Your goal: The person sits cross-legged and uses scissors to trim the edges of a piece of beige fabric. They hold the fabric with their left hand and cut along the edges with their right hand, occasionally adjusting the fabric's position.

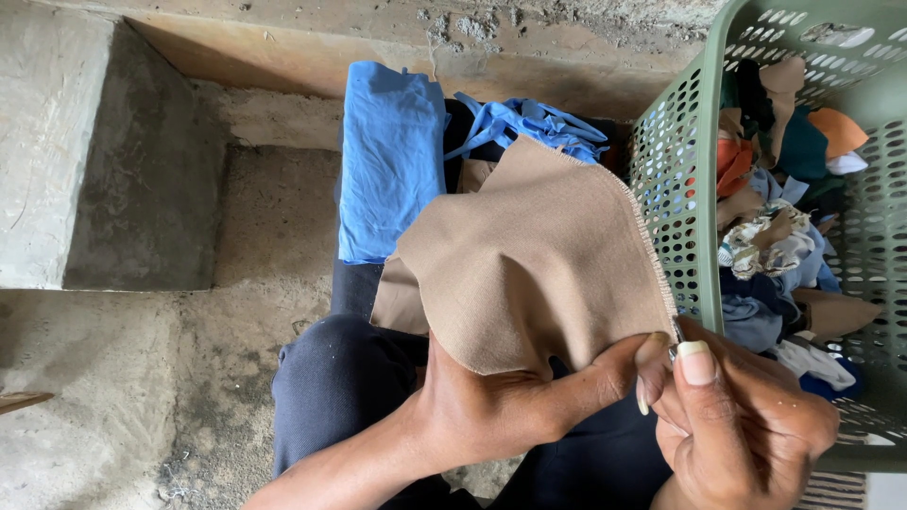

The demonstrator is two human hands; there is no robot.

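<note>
I am holding a tan cloth piece point(529, 264) up over my lap, and it is draping in soft folds with a woven, slightly coarse surface and a frayed, fringed edge running down its right side. My left hand point(501, 406) is closing on its lower edge, thumb stretching along the hem toward the corner. My right hand point(746, 425) is curling shut, its fingertips pinching that same lower right corner where something small and metallic is showing, too small to tell what it is. The cloth is roughly four-sided, with one rounded bulge sagging in the middle.

Under it, folded blue fabric point(389, 161) is lying smooth and flat across my knees in dark trousers point(331, 378), with a crumpled blue strip point(534, 123) beside it. Just to my right a green plastic basket point(675, 161) with perforated walls is standing, touching the cloth's frayed edge, and it is holding a jumble of fabric scraps point(775, 236) in orange, teal, beige and floral print. The rough concrete floor point(123, 359) and a concrete step point(66, 142) are lying to my left
</note>
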